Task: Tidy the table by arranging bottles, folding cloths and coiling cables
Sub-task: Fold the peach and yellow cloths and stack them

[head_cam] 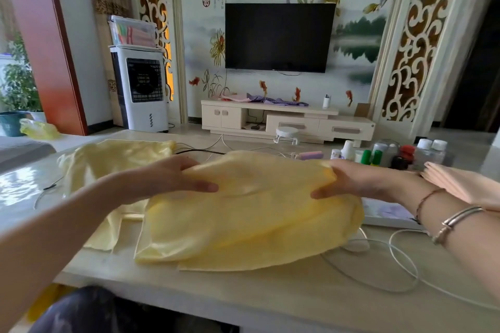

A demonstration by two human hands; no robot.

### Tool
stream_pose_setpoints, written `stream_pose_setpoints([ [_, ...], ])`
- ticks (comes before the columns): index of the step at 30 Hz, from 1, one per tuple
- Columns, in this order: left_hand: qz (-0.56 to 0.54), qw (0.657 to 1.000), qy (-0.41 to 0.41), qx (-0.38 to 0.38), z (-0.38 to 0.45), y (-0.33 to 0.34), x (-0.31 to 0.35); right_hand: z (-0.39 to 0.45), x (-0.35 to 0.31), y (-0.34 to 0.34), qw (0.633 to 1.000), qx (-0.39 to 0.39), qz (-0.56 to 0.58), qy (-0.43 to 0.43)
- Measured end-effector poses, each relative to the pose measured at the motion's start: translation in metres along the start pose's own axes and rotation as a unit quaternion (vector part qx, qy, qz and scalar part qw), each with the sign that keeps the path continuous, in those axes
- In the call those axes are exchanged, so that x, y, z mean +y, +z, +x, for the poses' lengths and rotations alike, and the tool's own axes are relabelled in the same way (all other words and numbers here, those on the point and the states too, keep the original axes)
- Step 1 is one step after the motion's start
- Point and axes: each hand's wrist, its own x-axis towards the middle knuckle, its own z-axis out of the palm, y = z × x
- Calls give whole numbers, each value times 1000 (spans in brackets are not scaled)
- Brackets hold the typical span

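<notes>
A yellow satin cloth (243, 219) is lifted off the pale table (243, 295), doubled over with its lower edges resting on the tabletop. My left hand (173, 178) grips its upper left edge and my right hand (351, 181) grips its upper right edge. A second, paler yellow cloth (108, 162) lies spread at the left. A folded pink cloth (465, 184) sits at the right. White cables (400, 257) loop loosely at the front right. A black cable (200, 152) runs along the far edge. Several small bottles (392, 155) stand at the far right.
A white-framed flat item (389, 213) lies under my right wrist. A lilac block (311, 155) sits at the far edge beside more white cable. Beyond the table stand a TV cabinet (286, 121), a white stool (286, 134) and an air cooler (140, 89).
</notes>
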Motion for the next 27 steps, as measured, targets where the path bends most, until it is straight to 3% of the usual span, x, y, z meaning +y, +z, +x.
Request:
stream_pose_setpoints([
  [3,9,998,-67,7,-2,-12,-17,3,11,2,986,-13,-157,55],
  [7,157,972,-173,-9,15,-25,-47,23,20,11,930,-32,-354,91],
  [10,112,958,-262,-22,30,-29,-59,45,10,19,882,12,-453,126],
  [12,14,965,-263,17,40,-25,-57,62,2,22,908,37,-386,160],
  [15,-176,953,-242,52,56,-14,-47,86,-10,25,972,47,-59,224],
  [18,-224,947,-195,124,86,-18,-31,117,-28,11,953,124,232,149],
  [20,-182,949,-117,228,108,-34,-20,135,-44,-6,919,236,315,31],
  [23,-92,912,66,395,123,-72,7,138,-73,-32,882,411,171,-158],
  [25,-73,869,180,455,117,-91,23,128,-85,-44,852,453,95,-246],
  [27,-59,846,228,478,109,-103,24,120,-86,-48,844,463,-10,-270],
])
